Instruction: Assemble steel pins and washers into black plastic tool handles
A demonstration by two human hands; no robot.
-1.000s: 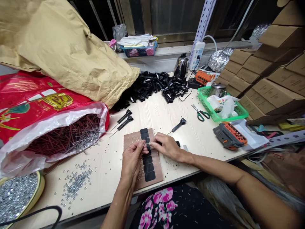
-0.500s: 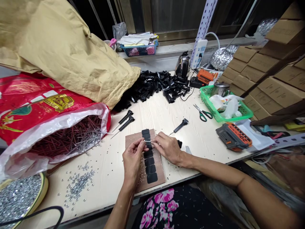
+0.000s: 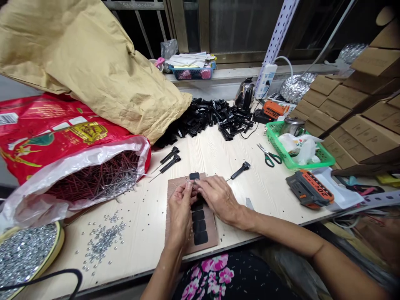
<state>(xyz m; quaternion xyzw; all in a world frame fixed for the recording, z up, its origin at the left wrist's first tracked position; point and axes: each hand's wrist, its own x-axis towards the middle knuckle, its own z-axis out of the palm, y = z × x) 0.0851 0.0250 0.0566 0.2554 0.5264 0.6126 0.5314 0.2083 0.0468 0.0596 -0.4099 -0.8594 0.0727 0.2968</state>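
My left hand [image 3: 180, 208] hovers over a brown board [image 3: 213, 234], thumb and forefinger pinched at the tip of a thin silvery rod [image 3: 188, 181]. Close against it, my right hand [image 3: 221, 201] has its fingers bent together at the same spot; what they grip is hidden. A column of rounded black patches [image 3: 200, 238] runs down the board, partly covered by both hands. Beyond the board's left corner lie two black plastic pieces [image 3: 170, 163] with thin metal pins sticking out. Another black piece with a pin [image 3: 240, 170] rests to the right.
Left are a red bag [image 3: 62, 125] of thin dark rods, scattered silvery bits [image 3: 104, 241] and a bowl [image 3: 59, 237] of them. Behind lies a heap of black pieces [image 3: 215, 118]. Scissors [image 3: 269, 156], a green basket [image 3: 300, 166], a battery pack [image 3: 309, 188] and cartons [image 3: 371, 121] stand right.
My hands have drawn closer together, and the rod that showed between them is now mostly covered by fingers. The whole view has shifted slightly.
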